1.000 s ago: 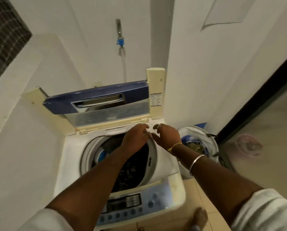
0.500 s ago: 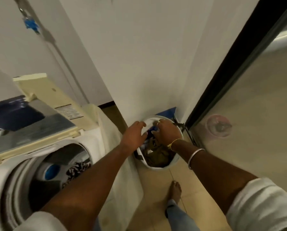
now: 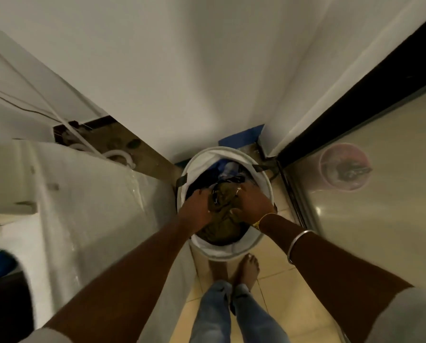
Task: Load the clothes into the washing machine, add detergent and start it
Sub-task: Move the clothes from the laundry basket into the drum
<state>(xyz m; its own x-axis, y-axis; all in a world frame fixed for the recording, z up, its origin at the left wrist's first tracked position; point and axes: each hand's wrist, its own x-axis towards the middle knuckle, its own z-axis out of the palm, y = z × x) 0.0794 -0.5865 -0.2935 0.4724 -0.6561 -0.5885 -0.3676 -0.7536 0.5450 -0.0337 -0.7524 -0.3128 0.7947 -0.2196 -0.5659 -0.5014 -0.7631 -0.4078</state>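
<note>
Olive garment (image 3: 222,205) clutched by left hand (image 3: 196,211) and right hand (image 3: 252,206) (fingers (image 3: 244,194) curled) inside white hamper (image 3: 207,157)

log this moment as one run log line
step: picking clothes | left hand: grips olive garment | right hand: grips olive garment | olive garment: in white basket beside washing machine

1. Your basket (image 3: 234,154) is white.
2. The garment (image 3: 221,204) on top is olive green; a cloth (image 3: 222,166) behind is blue.
3. Your jeans (image 3: 210,315) are faded blue.
4. The floor tiles (image 3: 276,276) are beige.
</note>
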